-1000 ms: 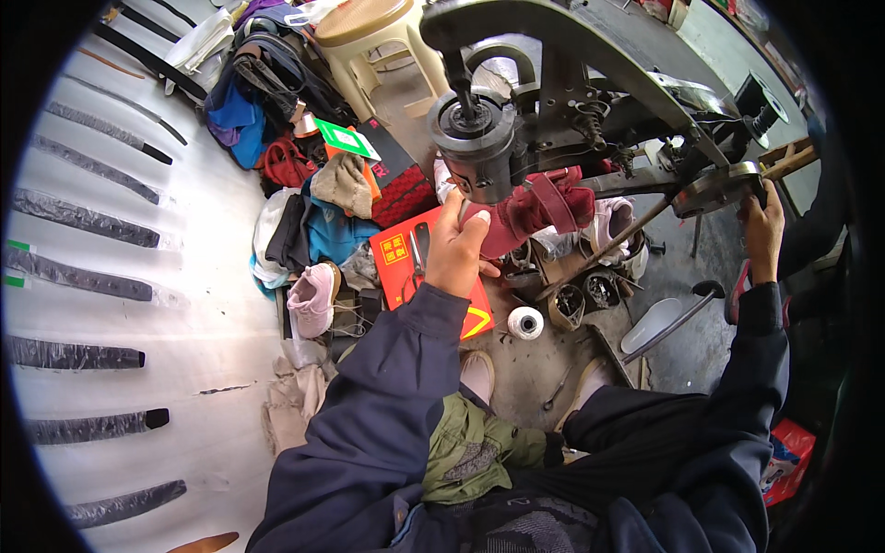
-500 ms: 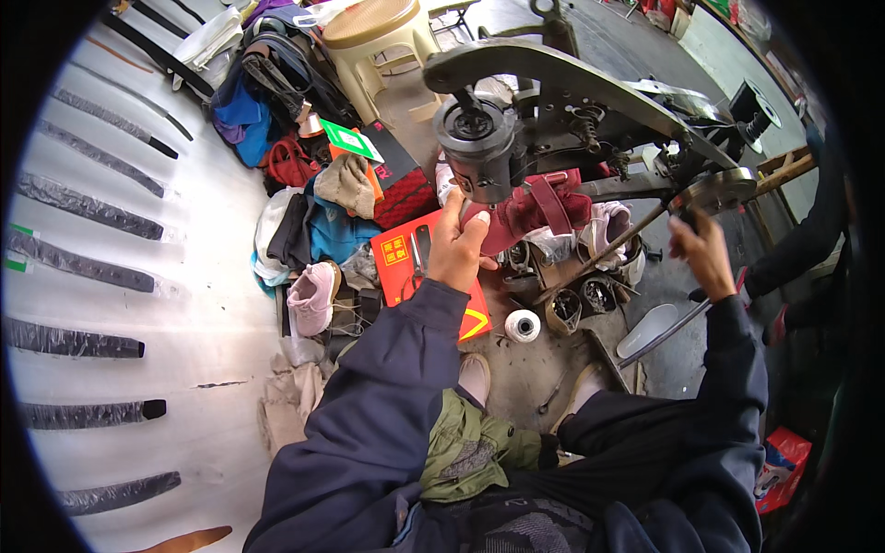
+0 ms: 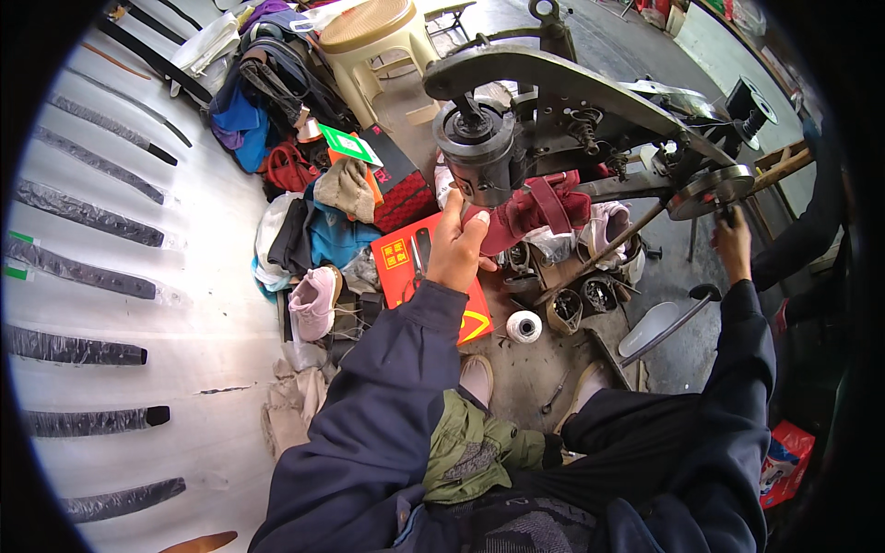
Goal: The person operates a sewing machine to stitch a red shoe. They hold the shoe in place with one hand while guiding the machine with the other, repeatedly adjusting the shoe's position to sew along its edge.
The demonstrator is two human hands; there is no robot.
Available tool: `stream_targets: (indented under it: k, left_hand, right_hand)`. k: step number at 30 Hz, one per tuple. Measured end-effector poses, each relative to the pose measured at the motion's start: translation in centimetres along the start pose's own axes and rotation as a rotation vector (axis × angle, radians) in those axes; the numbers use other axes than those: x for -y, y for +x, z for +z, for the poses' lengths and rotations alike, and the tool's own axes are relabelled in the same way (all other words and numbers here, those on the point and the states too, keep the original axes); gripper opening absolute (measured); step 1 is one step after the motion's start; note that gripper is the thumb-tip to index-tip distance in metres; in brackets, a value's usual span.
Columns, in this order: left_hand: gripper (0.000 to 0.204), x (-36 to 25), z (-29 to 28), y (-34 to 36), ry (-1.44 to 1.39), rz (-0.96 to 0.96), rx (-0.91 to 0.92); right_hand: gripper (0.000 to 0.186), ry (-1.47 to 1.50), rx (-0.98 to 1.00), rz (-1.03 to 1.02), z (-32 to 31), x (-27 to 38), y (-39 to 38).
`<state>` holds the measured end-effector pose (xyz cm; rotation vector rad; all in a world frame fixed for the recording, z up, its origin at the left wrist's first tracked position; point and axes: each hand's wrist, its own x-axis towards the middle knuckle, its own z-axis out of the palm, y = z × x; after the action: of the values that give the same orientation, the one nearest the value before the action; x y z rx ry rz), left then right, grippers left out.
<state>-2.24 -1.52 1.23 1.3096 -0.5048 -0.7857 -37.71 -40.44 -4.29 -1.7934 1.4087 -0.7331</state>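
Note:
A black hand-cranked shoe-sewing machine [image 3: 512, 72] stands in front of me, its arm running from the centre to the right. Under its round head lies a dark red shoe with a strap [image 3: 553, 207]. My left hand [image 3: 458, 247] grips the near end of that shoe, thumb on top; part of the shoe is hidden by the head and fingers. At the right, my right hand [image 3: 735, 247] is closed around the dark crank handle [image 3: 729, 215] of the metal handwheel [image 3: 702, 194].
A white thread spool [image 3: 524, 326] stands on the ground beside a red box [image 3: 392, 263]. Tins of small parts [image 3: 563, 311] sit below the machine. Clothes and a pink shoe [image 3: 314, 302] are piled at left, near a plastic stool [image 3: 369, 32]. Wrapped straps [image 3: 88, 210] lie on white sheeting.
My right hand has moved slightly outward to the right with the crank, and the handwheel has turned. My left hand and the red shoe stay nearly in place.

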Motion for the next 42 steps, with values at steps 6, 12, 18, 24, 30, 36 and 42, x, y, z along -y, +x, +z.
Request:
stream_targets:
  k: [6,12,18,24,30,36,42]
  left_hand:
    - [0.079,-0.3,0.1,-0.1,0.017,-0.003,0.005]
    - [0.051,-1.0,0.2,-0.1,0.042,-0.021,0.020]
    - [0.041,-0.9,0.1,0.1,0.021,-0.030,0.019]
    - [0.047,-1.4,-0.4,-0.3,-0.001,-0.021,0.075]
    - [0.059,-0.6,-0.9,0.4,0.161,0.187,0.123]
    - [0.067,0.1,-0.9,0.7,0.091,0.307,0.139]
    - [0.064,-0.6,0.0,0.5,0.031,0.452,0.127]
  right_hand:
    - [0.031,0.054,0.539,-0.038,4.1,6.6,-7.6]
    - [0.021,0.088,0.128,-0.344,-0.9,12.7,-6.6]
    - [0.016,-0.032,-0.131,-0.231,-3.5,6.1,-0.1]
    - [0.023,-0.012,0.084,-0.005,0.4,0.0,-0.9]
    - [0.029,-0.075,0.382,-0.060,5.2,3.9,-7.0]
    - [0.030,-0.028,0.422,0.009,5.2,6.5,-8.0]
    - [0.032,-0.041,0.414,-0.002,5.3,6.4,-8.1]
